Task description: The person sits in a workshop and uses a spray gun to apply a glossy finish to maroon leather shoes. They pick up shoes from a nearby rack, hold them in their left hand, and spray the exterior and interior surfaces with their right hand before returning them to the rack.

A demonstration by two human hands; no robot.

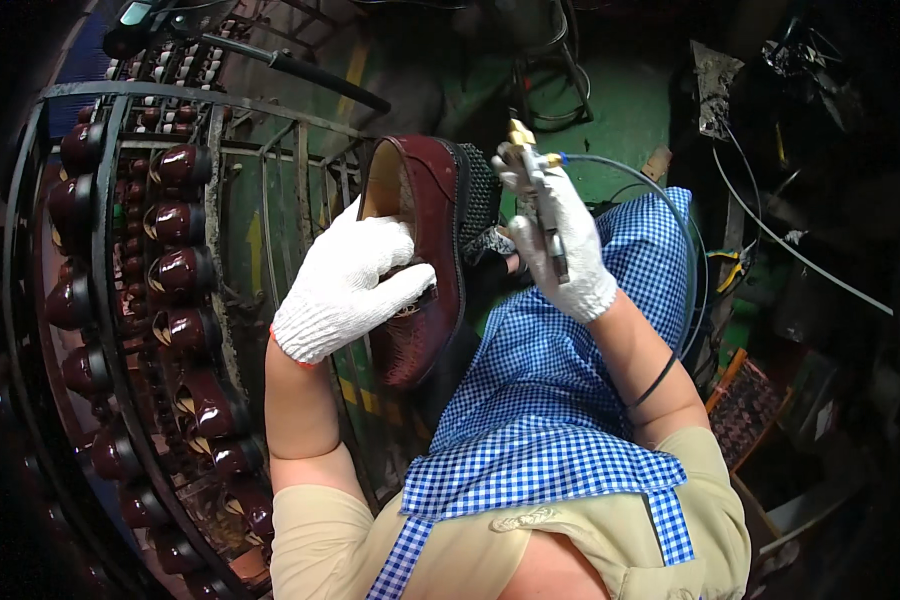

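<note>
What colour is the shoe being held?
The shoe is dark burgundy, with a tan inside, seen in the head view, gripped by the left hand.

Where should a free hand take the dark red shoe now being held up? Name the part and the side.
By the open collar, from the left, I'd judge. The dark red shoe stands sole-right, with its opening facing the gloved left hand, which already clamps it there. The right hand holds the spray gun by the sole.

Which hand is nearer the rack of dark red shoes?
Left. The left hand holds the dark red shoe right beside the rack of dark red shoes. The right hand, with the spray gun, is on that shoe's far side, farther from the rack.
</note>
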